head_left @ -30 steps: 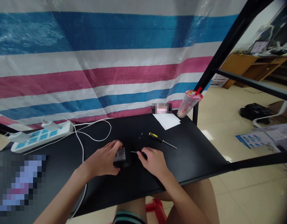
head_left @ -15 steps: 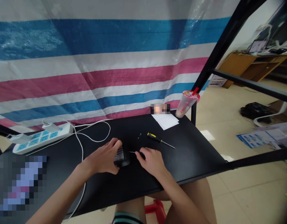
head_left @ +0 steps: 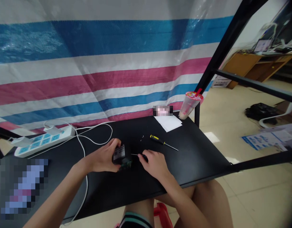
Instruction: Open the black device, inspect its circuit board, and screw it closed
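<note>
My left hand (head_left: pixel 103 159) is closed round a small black plastic case (head_left: pixel 119 153) with a pale printed label on top. At the case's near right side a green circuit board (head_left: pixel 127 165) shows. My right hand (head_left: pixel 155 164) grips a thin screwdriver (head_left: pixel 134 154), its dark handle mostly hidden under the fingers and its metal shaft pointing left at the case. A second screwdriver (head_left: pixel 157 139), black and yellow, lies on the table beyond my right hand. Several tiny light bits, perhaps screws (head_left: pixel 142 138), lie to its left.
A white power strip (head_left: pixel 44 141) with plugs and a loose white cable (head_left: pixel 82 152) occupies the black table's (head_left: pixel 107 196) left side. White paper (head_left: pixel 168 123) and a drink cup (head_left: pixel 190 105) with a red straw stand at the back right. A striped sheet (head_left: pixel 100 76) hangs behind; a black frame (head_left: pixel 210 72) rises at right.
The case's labelled part has shifted slightly left and tilted in my left hand, and green circuit board now shows at its edge. My right hand has hardly moved.
</note>
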